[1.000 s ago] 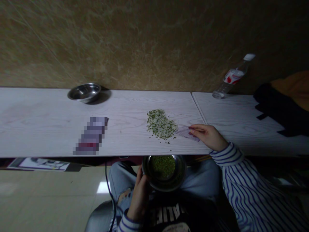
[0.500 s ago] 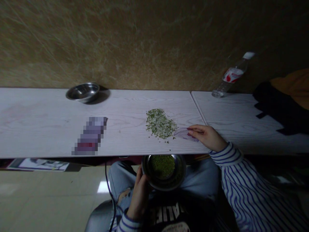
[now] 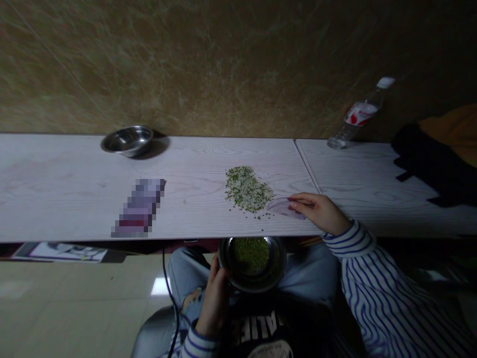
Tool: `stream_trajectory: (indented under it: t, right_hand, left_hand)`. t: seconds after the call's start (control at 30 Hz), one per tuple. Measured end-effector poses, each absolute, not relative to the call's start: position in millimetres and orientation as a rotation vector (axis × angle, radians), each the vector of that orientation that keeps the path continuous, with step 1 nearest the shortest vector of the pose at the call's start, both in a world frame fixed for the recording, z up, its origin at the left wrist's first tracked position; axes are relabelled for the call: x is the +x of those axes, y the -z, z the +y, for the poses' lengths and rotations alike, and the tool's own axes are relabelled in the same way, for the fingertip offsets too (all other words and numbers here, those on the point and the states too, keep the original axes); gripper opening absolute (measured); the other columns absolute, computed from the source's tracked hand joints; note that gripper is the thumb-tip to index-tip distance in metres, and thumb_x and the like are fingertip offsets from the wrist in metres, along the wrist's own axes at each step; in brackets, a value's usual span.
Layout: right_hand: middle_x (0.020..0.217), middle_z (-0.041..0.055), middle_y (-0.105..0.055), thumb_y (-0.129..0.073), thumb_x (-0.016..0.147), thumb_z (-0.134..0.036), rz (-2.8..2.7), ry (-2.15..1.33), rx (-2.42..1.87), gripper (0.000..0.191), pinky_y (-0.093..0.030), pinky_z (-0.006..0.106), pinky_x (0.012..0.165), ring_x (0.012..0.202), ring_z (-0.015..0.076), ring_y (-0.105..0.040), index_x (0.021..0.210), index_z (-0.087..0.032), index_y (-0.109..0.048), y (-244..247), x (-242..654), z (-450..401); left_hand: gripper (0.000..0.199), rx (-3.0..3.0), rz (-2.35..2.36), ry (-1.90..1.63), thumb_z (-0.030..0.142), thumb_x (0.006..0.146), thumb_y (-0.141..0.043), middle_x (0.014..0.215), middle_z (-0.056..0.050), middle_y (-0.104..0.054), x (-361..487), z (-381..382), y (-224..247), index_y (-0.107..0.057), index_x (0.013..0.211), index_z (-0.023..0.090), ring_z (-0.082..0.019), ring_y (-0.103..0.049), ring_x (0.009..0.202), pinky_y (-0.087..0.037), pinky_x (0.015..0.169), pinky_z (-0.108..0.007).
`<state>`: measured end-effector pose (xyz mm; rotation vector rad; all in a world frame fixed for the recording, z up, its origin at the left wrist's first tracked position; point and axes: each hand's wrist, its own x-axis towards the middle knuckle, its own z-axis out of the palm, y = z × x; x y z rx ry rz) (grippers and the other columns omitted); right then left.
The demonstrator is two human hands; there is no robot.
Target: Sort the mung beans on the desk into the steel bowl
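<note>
My left hand (image 3: 216, 298) is closed on the rim of a steel bowl (image 3: 278, 268) at my lap, just under the table's front edge. Small green beans (image 3: 250, 253), like mung beans, lie in that bowl. On the table spreads a loose pile of white grains mixed with green beans (image 3: 248, 189). My right hand (image 3: 316, 209) pinches a thin, pale purple flat piece with a curved edge (image 3: 281, 206); its exact kind is unclear. This piece lies low over the tabletop, its left end at the pile's lower right edge.
Another steel bowl (image 3: 128, 141) stands at the back left by the wall. A blurred-out purple rectangle (image 3: 137, 209) lies at left. A clear bottle (image 3: 359, 114) with a white cap stands at back right, near dark and orange cloth (image 3: 439, 154). A cable (image 3: 166, 278) hangs at left.
Almost nothing differs. The flat piece in my right hand has shifted very slightly left against the pile's edge, and the whole view has tilted a touch.
</note>
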<state>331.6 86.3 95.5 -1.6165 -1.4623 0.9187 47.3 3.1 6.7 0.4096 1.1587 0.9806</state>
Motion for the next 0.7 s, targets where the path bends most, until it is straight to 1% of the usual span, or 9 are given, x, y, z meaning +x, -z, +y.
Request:
stream_trajectory:
  t: [0.1,0.27,0.33,0.43,0.5,0.6,0.67,0.7]
  right_hand:
    - [0.089,0.0096,-0.077,-0.068,0.074,-0.033,-1.436,-0.913,-1.633,0.025,-0.060,0.037,0.079,0.082,0.0241,-0.074,0.092,-0.017,-0.073,-96.4,334.4,82.9]
    - [0.087,0.0089,-0.077,-0.068,0.075,-0.034,-1.437,-0.921,-1.639,0.024,-0.061,0.037,0.078,0.080,0.0239,-0.074,0.091,-0.018,-0.073,-93.2,332.3,78.3]
    - [0.087,0.0088,-0.077,-0.067,0.075,-0.035,-1.451,-0.925,-1.632,0.024,-0.061,0.036,0.077,0.080,0.0238,-0.074,0.091,-0.018,-0.073,-92.2,329.5,77.0]
    - [0.087,0.0092,-0.077,-0.066,0.076,-0.034,-1.462,-0.915,-1.637,0.024,-0.061,0.037,0.076,0.079,0.0235,-0.074,0.092,-0.018,-0.072,-92.0,325.9,75.6]
    - [0.088,0.0095,-0.077,-0.066,0.076,-0.033,-1.462,-0.901,-1.643,0.025,-0.061,0.036,0.077,0.080,0.0233,-0.073,0.094,-0.017,-0.072,-91.7,324.5,75.2]
    - [0.087,0.0096,-0.077,-0.065,0.077,-0.034,-1.461,-0.902,-1.640,0.026,-0.060,0.037,0.077,0.080,0.0232,-0.073,0.095,-0.017,-0.072,-89.9,323.1,75.3]
    - [0.087,0.0092,-0.077,-0.065,0.077,-0.035,-1.472,-0.915,-1.637,0.026,-0.060,0.037,0.077,0.079,0.0234,-0.073,0.095,-0.017,-0.073,-88.4,322.1,75.7]
    - [0.088,0.0089,-0.077,-0.065,0.077,-0.035,-1.479,-0.919,-1.636,0.026,-0.060,0.037,0.077,0.080,0.0234,-0.073,0.095,-0.018,-0.073,-87.9,321.4,76.0]
  left_hand:
    - [0.051,0.423,1.153,-0.981,0.032,0.075,-0.065,0.123,-0.008,-0.063,47.7,2.7,-6.3,-0.057,0.125,0.023,-0.026,-0.060,0.104,-0.051,0.069,-0.029]
    - [0.050,0.400,1.101,-0.982,0.026,0.077,-0.061,0.128,-0.007,-0.059,49.7,2.4,-6.9,-0.053,0.127,0.023,-0.024,-0.056,0.111,-0.050,0.078,-0.030]
    - [0.050,0.397,1.098,-0.968,0.025,0.078,-0.061,0.125,-0.005,-0.060,49.8,2.0,-6.4,-0.053,0.127,0.024,-0.021,-0.057,0.105,-0.049,0.075,-0.028]
    - [0.049,0.388,1.119,-0.956,0.024,0.076,-0.062,0.111,-0.003,-0.064,49.5,1.6,-6.4,-0.053,0.124,0.024,-0.017,-0.058,0.088,-0.046,0.065,-0.025]
    - [0.050,0.372,1.125,-0.953,0.024,0.074,-0.061,0.105,-0.002,-0.065,49.6,1.7,-7.5,-0.053,0.124,0.023,-0.016,-0.057,0.082,-0.044,0.061,-0.024]
    - [0.051,0.359,1.129,-0.961,0.024,0.073,-0.062,0.104,-0.002,-0.065,50.1,2.3,-9.8,-0.054,0.123,0.023,-0.016,-0.057,0.079,-0.042,0.056,-0.023]
    - [0.052,0.357,1.127,-0.968,0.023,0.072,-0.063,0.107,-0.002,-0.064,50.5,2.8,-10.8,-0.054,0.123,0.024,-0.017,-0.057,0.082,-0.043,0.058,-0.023]
    - [0.053,0.358,1.125,-0.971,0.022,0.071,-0.063,0.108,-0.002,-0.064,50.7,3.0,-11.0,-0.055,0.123,0.024,-0.017,-0.058,0.084,-0.044,0.062,-0.023]
